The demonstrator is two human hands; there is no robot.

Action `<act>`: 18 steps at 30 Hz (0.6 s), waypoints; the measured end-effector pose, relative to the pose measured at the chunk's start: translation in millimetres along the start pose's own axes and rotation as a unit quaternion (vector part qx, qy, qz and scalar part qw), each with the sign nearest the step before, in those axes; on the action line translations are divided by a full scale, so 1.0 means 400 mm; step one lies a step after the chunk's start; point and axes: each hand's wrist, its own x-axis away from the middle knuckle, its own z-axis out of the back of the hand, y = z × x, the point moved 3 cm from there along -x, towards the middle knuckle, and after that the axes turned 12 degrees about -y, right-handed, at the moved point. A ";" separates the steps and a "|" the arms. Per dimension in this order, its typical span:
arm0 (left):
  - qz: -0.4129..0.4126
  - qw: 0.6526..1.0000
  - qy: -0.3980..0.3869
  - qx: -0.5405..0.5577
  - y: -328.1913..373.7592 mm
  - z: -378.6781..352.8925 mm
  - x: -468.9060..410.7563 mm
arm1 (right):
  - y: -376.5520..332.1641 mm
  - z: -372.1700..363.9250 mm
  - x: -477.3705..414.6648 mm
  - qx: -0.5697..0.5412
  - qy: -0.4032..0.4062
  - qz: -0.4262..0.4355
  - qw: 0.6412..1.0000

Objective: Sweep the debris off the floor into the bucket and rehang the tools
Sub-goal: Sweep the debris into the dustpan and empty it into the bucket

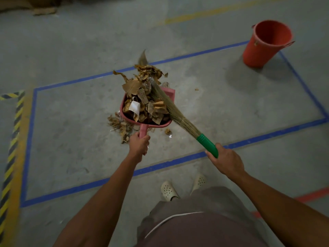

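My left hand (139, 144) grips the handle of a pink dustpan (142, 123), which is heaped with brown leaves and paper scraps (142, 97). My right hand (226, 160) holds the green handle of a straw broom (175, 114). The broom's bristles lie across the right side of the heap in the pan. Loose debris (119, 126) lies on the floor to the left of the pan and below it. A red bucket (267, 42) stands upright at the far right, well apart from the pan.
A rectangle of blue tape (169, 164) marks the grey concrete floor around the debris. Yellow-black hazard tape (13, 145) runs along the left edge. My feet in white clogs (169, 191) stand just outside the near blue line. Cardboard scraps lie at the far top left.
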 end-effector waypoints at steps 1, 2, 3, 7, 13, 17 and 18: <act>-0.002 1.000 -0.007 -0.004 0.012 -0.012 -0.008 | 0.008 0.006 -0.001 -0.006 -0.001 -0.007 1.000; -0.004 1.000 -0.013 -0.009 0.024 -0.024 -0.016 | 0.017 0.012 -0.003 -0.014 -0.002 -0.012 1.000; -0.005 1.000 -0.019 -0.013 0.037 -0.039 -0.025 | 0.028 0.020 -0.007 -0.019 0.000 -0.017 1.000; -0.007 0.999 -0.042 -0.031 0.093 -0.119 -0.071 | 0.088 0.059 -0.032 -0.020 0.017 -0.032 0.999; -0.015 0.995 -0.075 -0.071 0.198 -0.315 -0.158 | 0.247 0.135 -0.103 -0.047 0.036 -0.059 0.997; -0.030 0.992 -0.082 -0.091 0.282 -0.481 -0.213 | 0.381 0.205 -0.154 -0.070 0.053 -0.074 0.993; -0.032 0.991 -0.083 -0.097 0.302 -0.522 -0.226 | 0.414 0.225 -0.165 -0.075 0.056 -0.079 0.993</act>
